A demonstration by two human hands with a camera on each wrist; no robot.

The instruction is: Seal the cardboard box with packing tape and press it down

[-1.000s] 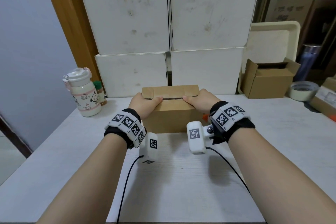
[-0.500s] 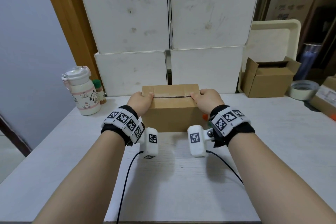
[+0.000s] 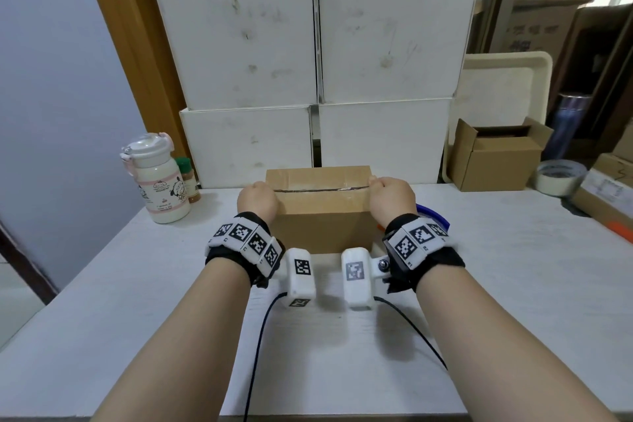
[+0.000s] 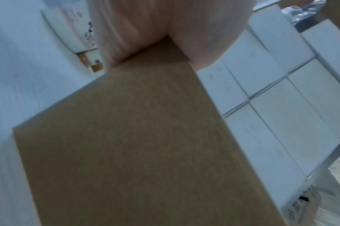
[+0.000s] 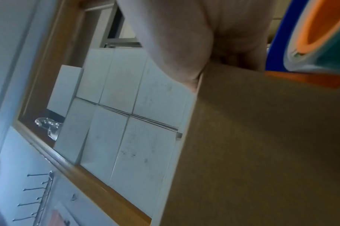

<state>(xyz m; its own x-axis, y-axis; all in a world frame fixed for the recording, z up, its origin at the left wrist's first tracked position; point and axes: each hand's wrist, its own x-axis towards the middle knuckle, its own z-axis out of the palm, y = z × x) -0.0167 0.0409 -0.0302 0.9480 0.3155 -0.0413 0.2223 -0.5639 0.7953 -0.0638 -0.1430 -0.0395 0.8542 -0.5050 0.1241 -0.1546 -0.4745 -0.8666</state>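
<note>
Left hand (image 3: 257,201) rests at the left end of the cardboard box (image 3: 322,216), fingers curled over the top edge; right hand (image 3: 390,197) likewise at the right end. Whether either pinches the clear tape (image 3: 349,183) along the seam: cannot tell. Box sits centre frame on the white tabletop (image 3: 513,284). Bottle (image 3: 156,178) at left, open carton (image 3: 496,154) at right
</note>
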